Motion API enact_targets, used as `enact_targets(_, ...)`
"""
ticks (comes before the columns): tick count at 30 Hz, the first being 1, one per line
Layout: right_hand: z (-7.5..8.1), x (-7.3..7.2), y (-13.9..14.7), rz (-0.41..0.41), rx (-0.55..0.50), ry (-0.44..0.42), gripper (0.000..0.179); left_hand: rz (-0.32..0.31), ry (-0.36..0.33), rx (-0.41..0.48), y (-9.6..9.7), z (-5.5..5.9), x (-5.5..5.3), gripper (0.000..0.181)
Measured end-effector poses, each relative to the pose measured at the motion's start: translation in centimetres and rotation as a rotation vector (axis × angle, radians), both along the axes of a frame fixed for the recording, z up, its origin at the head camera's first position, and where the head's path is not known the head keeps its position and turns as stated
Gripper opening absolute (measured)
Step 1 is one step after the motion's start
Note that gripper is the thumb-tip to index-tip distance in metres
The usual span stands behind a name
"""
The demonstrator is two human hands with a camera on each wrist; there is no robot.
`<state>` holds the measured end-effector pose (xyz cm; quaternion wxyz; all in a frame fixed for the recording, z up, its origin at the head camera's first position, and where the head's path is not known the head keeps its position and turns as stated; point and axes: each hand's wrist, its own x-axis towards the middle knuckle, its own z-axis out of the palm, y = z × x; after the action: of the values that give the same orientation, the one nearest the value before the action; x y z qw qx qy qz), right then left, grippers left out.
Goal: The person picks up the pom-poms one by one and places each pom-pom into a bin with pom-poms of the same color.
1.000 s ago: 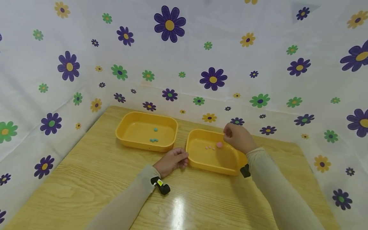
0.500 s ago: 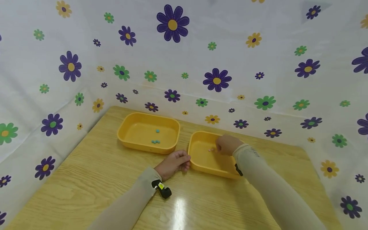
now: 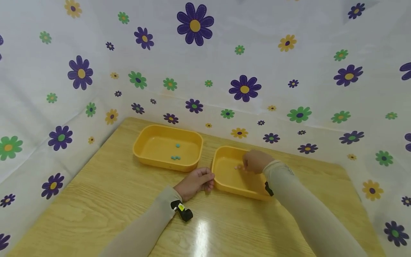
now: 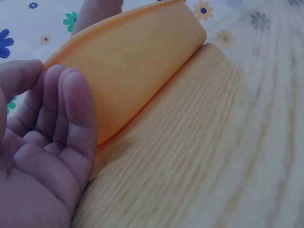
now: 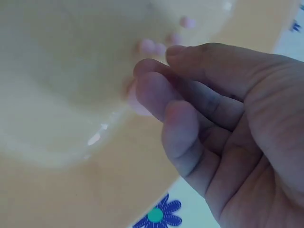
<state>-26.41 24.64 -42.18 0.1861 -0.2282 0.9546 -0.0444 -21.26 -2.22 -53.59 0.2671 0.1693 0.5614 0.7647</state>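
My left hand [image 3: 192,184] pinches the left rim of the right-hand yellow tray [image 3: 237,191] between thumb and fingers; the left wrist view shows the fingertips at the tray's edge. Inside that tray, my right hand [image 3: 257,161] reaches down with fingers bent. In the right wrist view, the thumb and index fingertips stand slightly apart, right beside several small pink balls [image 5: 147,46] on the tray floor. A larger pink piece [image 5: 140,107] is partly hidden behind the right fingers. From the head, the hand covers most of the pink pieces.
Another yellow tray [image 3: 157,163] stands to the left, with a larger teal piece [image 3: 178,145] and several small teal balls [image 3: 175,157] in it. Both trays sit on a wooden table [image 3: 128,192]. A flower-printed cloth [image 3: 218,64] hangs behind and along the sides.
My right hand came down from above the tray's back rim into the tray, beside the pink balls, and has hardly moved since. The left hand stays on the rim. The head view shifts slightly.
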Motion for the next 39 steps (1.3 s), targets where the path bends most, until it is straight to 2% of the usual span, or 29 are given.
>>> enact_targets(2, 0.4, 0.5, 0.2, -0.004, -0.037, 0.025, 0.008, 0.007, -0.007, 0.004, -0.1, 0.0, 0.0, 0.017)
enact_targets(5, 0.8, 2.3, 0.5, 0.001, -0.099, 0.105, 0.011, 0.006, -0.013, 0.012, 0.0, -0.1, 0.0, 0.016)
enact_targets(10, 0.4, 7.0, 0.0, 0.046, -0.264, 0.259, 0.013, 0.015, -0.009, 0.002, 0.1, -0.2, -0.1, 0.016)
enact_targets(13, -0.4, 9.8, -0.5, 0.078, -0.294, 0.344, 0.007, 0.024, -0.008, -0.01, 0.3, -0.1, -0.2, 0.016)
enact_targets(15, -0.9, 11.2, -0.8, 0.084, -0.288, 0.38, 0.008, 0.025, -0.012, -0.014, 0.3, 0.0, -0.3, 0.016)
enact_targets(17, -1.5, 12.1, -0.8, 0.077, -0.281, 0.42, 0.011, 0.033, -0.013, -0.015, 0.4, 0.1, -0.3, 0.015)
enact_targets(20, -2.4, 12.7, -0.7, 0.063, -0.322, 0.479, 0.01, 0.06, -0.032, -0.024, 0.4, 0.2, 0.1, 0.015)
enact_targets(22, -2.9, 13.1, -0.5, 0.049, -0.361, 0.516, 0.01, 0.083, -0.047, -0.039, 0.1, 0.4, 0.7, 0.016)
enact_targets(25, -3.5, 13.4, -0.3, 0.011, -0.424, 0.542, 0.011, 0.109, -0.032, -0.085, -0.8, 1.0, 1.9, 0.018)
enact_targets(28, -3.9, 13.5, -0.2, -0.029, -0.462, 0.563, 0.012, 0.139, 0.092, -0.172, -2.5, 2.5, 3.0, 0.018)
enact_targets(32, -4.1, 13.7, 0.0, -0.054, -0.479, 0.575, 0.013, 0.232, 0.384, -0.377, -4.8, 5.3, 3.9, 0.012)
enact_targets(35, -4.3, 13.9, 0.0, -0.072, -0.473, 0.573, 0.011, 0.334, 0.627, -0.58, -6.1, 6.9, 3.9, 0.006)
enact_targets(39, -4.6, 14.4, 0.3, -0.109, -0.462, 0.575, 0.011, 0.424, 0.87, -0.838, -7.1, 7.4, 2.9, 0.012)
